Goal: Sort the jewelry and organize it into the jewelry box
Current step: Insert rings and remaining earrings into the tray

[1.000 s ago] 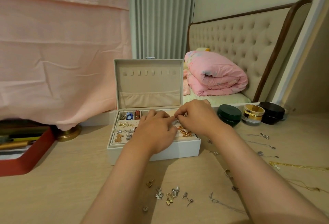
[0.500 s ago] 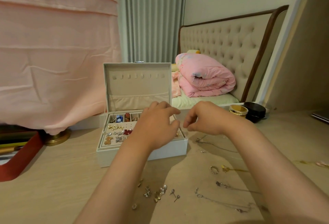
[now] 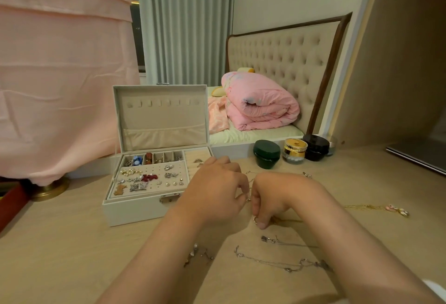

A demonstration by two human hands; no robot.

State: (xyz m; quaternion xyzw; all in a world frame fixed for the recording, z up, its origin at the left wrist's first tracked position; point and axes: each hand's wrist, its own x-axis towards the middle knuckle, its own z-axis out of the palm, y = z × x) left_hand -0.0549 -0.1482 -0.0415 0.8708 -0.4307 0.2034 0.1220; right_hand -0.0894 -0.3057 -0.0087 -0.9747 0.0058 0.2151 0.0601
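The white jewelry box [image 3: 135, 209] stands open on the wooden table, its tray holding pearl studs, a red bow and silver earrings. My left hand [image 3: 214, 192] is just right of the box, fingertips pinched on a small silver piece [image 3: 248, 199]. My right hand [image 3: 272, 197] reaches down to the table beside it, and its fingertips pinch a small ring [image 3: 255, 219]. Silver chains [image 3: 277, 261] and loose earrings [image 3: 195, 254] lie on the table in front of my arms. A gold necklace [image 3: 376, 207] lies at the right.
A green jar [image 3: 266, 154], a gold-lidded jar [image 3: 295, 150] and a black jar [image 3: 315, 146] stand at the table's back edge. A brass lamp base [image 3: 49, 189] sits left under pink cloth. A laptop edge [image 3: 417, 156] shows far right.
Both hands have left the box's tray and moved right and down to the table. The right hand now pinches a ring there.
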